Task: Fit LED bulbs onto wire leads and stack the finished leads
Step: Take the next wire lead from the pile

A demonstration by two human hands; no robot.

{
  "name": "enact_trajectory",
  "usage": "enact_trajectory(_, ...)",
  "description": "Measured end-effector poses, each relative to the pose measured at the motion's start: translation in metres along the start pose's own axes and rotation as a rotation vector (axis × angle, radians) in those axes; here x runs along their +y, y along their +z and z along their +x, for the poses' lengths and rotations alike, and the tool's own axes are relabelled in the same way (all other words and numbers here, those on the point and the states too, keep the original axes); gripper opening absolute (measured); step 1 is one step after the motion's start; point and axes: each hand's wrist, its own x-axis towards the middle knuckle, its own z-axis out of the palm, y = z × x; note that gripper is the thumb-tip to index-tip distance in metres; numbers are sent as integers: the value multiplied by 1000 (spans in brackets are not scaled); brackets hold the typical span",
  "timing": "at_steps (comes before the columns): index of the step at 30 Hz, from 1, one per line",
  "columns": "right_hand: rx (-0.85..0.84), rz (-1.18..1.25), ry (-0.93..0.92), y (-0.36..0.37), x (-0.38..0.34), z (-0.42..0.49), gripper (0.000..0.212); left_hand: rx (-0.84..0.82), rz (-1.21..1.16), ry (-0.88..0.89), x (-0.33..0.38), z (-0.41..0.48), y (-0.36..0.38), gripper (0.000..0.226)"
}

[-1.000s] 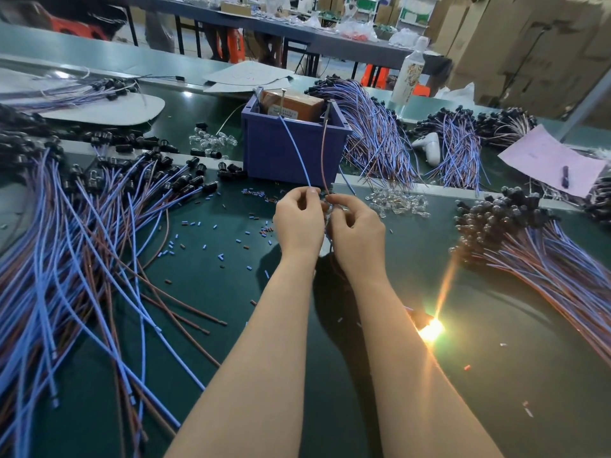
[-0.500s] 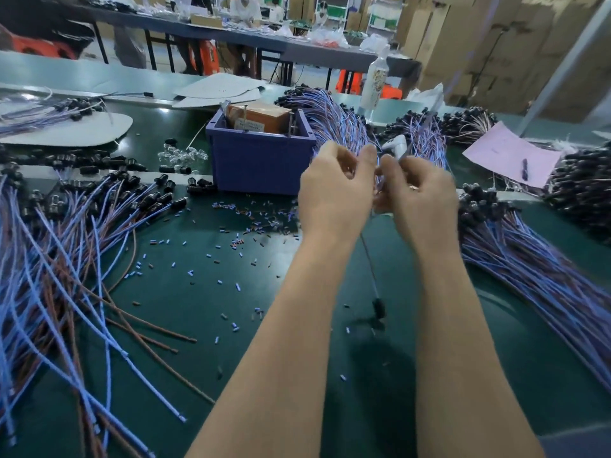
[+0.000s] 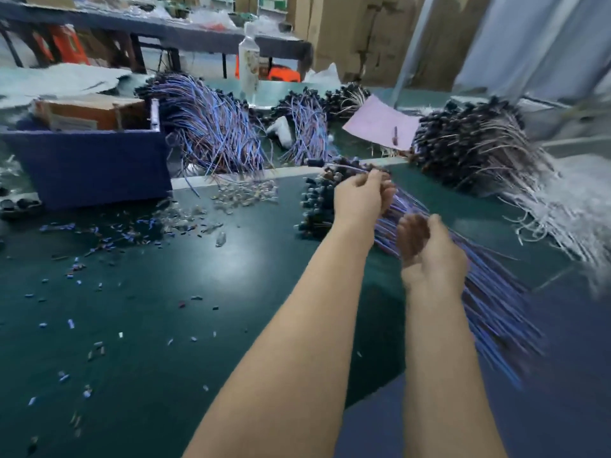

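The left hand (image 3: 360, 196) is raised over the green worktop (image 3: 231, 292), its grip narrow, fingertips pinching 1 wire lead (image 3: 334, 166) whose dark capped end points left. Directly below lies the stack of finished leads (image 3: 496, 309), black caps bunched at the far left end under the left hand and blue and brown wires fanning toward the near right edge. The right hand (image 3: 429, 252) hangs over those wires just beside the left, fingers curled inward; motion blur hides whether its grip holds a wire, so I cannot tell.

Left of the hands, loose clear LED bulbs (image 3: 244, 196) are scattered near the worktop's pale dividing strip. Small blue and dark wire scraps (image 3: 99, 233) litter the near left surface. A blue bin (image 3: 86, 170) stands at the far left with a cardboard box (image 3: 89, 110) inside. Behind it sits another heap of blue wires (image 3: 215, 127), and a large dark-capped heap (image 3: 479, 143) lies at the far right. A pink paper (image 3: 380, 127) rests between those 2 heaps, and a clear bottle (image 3: 248, 67) stands upright further back
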Motion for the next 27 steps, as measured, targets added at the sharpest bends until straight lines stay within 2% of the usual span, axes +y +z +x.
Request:
enact_trajectory(4,50,6,87,-26,6,22,39,-13,169,-123,-42,22,9,31)
enact_trajectory(6,67,64,96,-31,10,28,31,-18,193,-183,-53,28,10,21)
enact_trajectory(9,98,108,89,-29,16,33,16,48,229,-155,-55,29,6,26)
enact_trajectory(13,107,105,103,-20,19,28,14,71,401,-138,-54,30,-9,33)
enact_trajectory(16,75,28,90,-4,25,15,16,92,491,9,-41,21,-21,35)
enact_trajectory(18,-34,-43,86,16,35,-1,20,139,494,147,-20,11,-31,34)
enact_trajectory(21,-276,-150,79,54,58,-33,24,268,366,341,23,-9,-62,31)
enact_trajectory(27,-850,-612,-22,125,123,-117,15,610,163,628,109,-59,-152,25)
